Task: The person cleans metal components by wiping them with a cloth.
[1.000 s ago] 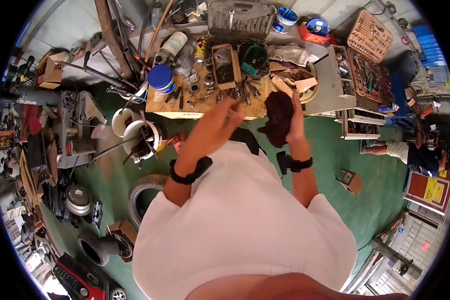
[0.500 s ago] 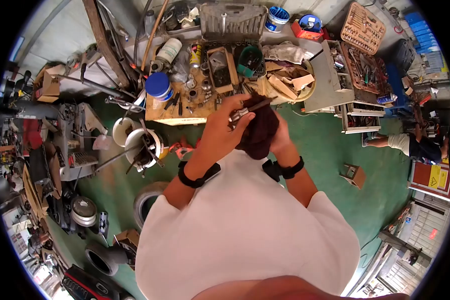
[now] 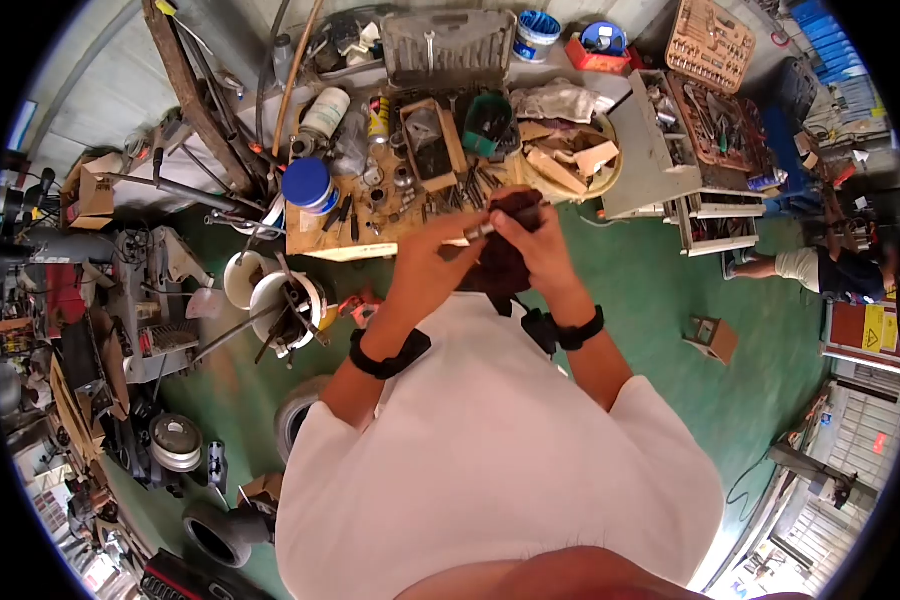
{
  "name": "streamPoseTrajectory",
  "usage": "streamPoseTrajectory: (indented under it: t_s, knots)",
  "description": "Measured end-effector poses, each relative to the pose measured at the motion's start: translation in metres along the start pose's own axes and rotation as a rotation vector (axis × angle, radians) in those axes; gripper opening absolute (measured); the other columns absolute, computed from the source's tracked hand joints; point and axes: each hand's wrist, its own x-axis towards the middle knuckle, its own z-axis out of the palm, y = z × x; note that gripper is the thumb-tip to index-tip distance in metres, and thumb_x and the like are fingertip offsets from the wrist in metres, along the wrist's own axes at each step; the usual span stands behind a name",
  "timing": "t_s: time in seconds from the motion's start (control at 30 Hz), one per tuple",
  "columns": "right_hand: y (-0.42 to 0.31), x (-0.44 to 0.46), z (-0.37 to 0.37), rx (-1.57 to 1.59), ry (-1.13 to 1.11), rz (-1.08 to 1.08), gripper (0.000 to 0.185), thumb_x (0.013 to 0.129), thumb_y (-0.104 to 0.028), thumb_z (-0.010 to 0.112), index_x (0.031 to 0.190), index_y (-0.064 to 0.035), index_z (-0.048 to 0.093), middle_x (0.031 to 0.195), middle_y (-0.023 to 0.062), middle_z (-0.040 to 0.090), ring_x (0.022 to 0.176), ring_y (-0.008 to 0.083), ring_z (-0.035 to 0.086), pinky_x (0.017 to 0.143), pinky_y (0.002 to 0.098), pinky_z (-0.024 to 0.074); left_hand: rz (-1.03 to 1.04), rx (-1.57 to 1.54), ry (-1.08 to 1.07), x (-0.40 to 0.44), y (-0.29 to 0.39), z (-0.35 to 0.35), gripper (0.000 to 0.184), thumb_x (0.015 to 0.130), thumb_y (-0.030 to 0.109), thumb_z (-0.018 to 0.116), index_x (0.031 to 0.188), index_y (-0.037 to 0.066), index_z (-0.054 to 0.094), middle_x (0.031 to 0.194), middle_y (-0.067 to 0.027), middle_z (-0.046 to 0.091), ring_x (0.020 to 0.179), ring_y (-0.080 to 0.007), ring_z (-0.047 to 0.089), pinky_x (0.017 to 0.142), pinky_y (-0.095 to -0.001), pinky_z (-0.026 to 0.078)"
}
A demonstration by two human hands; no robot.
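My left hand (image 3: 435, 262) grips a small metal tool (image 3: 480, 231) by one end, in front of the workbench. Its other end runs into a dark maroon cloth (image 3: 505, 262). My right hand (image 3: 538, 248) is closed on the cloth, with the thumb pressing near the tool. The cloth hangs below both hands, over the white shirt's top edge. Just beyond the hands lies the wooden bench (image 3: 355, 250) with loose sockets and tools. Part of the tool is hidden by the cloth and fingers.
A blue-lidded tub (image 3: 310, 187) stands at the bench's left. Beside the bench are white buckets (image 3: 288, 300) with metal bars. A round basin (image 3: 610, 180) holds cardboard scraps. Open drawers (image 3: 715, 225) jut out at right. Another person (image 3: 820, 270) is at far right.
My left hand has brought the tool to the cloth from over the bench. My right hand has moved inward, and its thumb now presses the cloth around the tool.
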Motion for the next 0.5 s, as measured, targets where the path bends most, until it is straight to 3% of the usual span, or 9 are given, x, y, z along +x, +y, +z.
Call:
streamPoseTrajectory:
  t_s: [0.13, 0.2, 0.33, 0.4, 0.47, 0.5]
  knots:
    - [-0.010, -0.002, 0.017, 0.098, -0.011, 0.112, 0.022, 0.084, -0.010, 0.075, 0.101, -0.0050, 0.062, 0.089, 0.0002, 0.066, 0.081, 0.0076, 0.061, 0.072, 0.0236, 0.0505, 0.043, -0.027, 0.082, 0.006, -0.002, -0.008, 0.034, 0.081, -0.006, 0.069, 0.114, 0.003, 0.068, 0.113, -0.0104, 0.067, 0.094, -0.0155, 0.065, 0.077, -0.0267, 0.057]
    - [-0.009, -0.003, 0.020, 0.055, 0.049, 0.051, 0.022, 0.084, -0.010, 0.075, 0.101, -0.0051, 0.062, 0.087, 0.0006, 0.066, 0.080, 0.0084, 0.062, 0.072, 0.0239, 0.0504, 0.015, -0.002, -0.073, 0.012, 0.005, -0.011, 0.032, 0.082, -0.005, 0.069, 0.113, 0.003, 0.069, 0.114, -0.0110, 0.067, 0.090, -0.0153, 0.066, 0.077, -0.0276, 0.057]
    - [-0.021, -0.005, 0.002, 0.060, 0.041, 0.081, 0.021, 0.084, -0.009, 0.075, 0.100, -0.0052, 0.061, 0.087, 0.0010, 0.066, 0.081, 0.0086, 0.062, 0.072, 0.0242, 0.0502, 0.068, 0.078, -0.114, 0.014, 0.020, -0.005, 0.032, 0.082, -0.003, 0.070, 0.113, 0.003, 0.069, 0.110, -0.0108, 0.069, 0.086, -0.0144, 0.065, 0.076, -0.0265, 0.056]
    - [-0.032, -0.004, -0.005, -0.043, -0.009, -0.014, 0.023, 0.083, -0.008, 0.075, 0.101, -0.0050, 0.061, 0.086, 0.0015, 0.065, 0.080, 0.0085, 0.060, 0.071, 0.0249, 0.0495, 0.168, 0.176, -0.148, 0.012, 0.027, -0.007, 0.032, 0.082, -0.001, 0.071, 0.114, 0.004, 0.068, 0.105, -0.0105, 0.070, 0.087, -0.0134, 0.066, 0.077, -0.0248, 0.055]
    - [-0.047, -0.004, -0.001, -0.023, -0.034, -0.063, 0.025, 0.082, -0.008, 0.075, 0.101, -0.0044, 0.060, 0.085, 0.0017, 0.064, 0.078, 0.0080, 0.059, 0.069, 0.0248, 0.0482, 0.123, 0.095, -0.152, 0.007, 0.027, -0.017, 0.033, 0.082, 0.000, 0.071, 0.114, 0.005, 0.069, 0.103, -0.0101, 0.070, 0.087, -0.0132, 0.065, 0.077, -0.0245, 0.054]
    - [-0.056, -0.004, 0.003, 0.147, -0.044, -0.144, 0.025, 0.082, -0.007, 0.075, 0.101, -0.0044, 0.060, 0.087, 0.0017, 0.064, 0.078, 0.0083, 0.059, 0.069, 0.0244, 0.0475, 0.082, 0.016, -0.152, 0.005, 0.027, -0.022, 0.033, 0.082, 0.002, 0.072, 0.115, 0.005, 0.069, 0.102, -0.0097, 0.071, 0.087, -0.0130, 0.065, 0.077, -0.0243, 0.054]
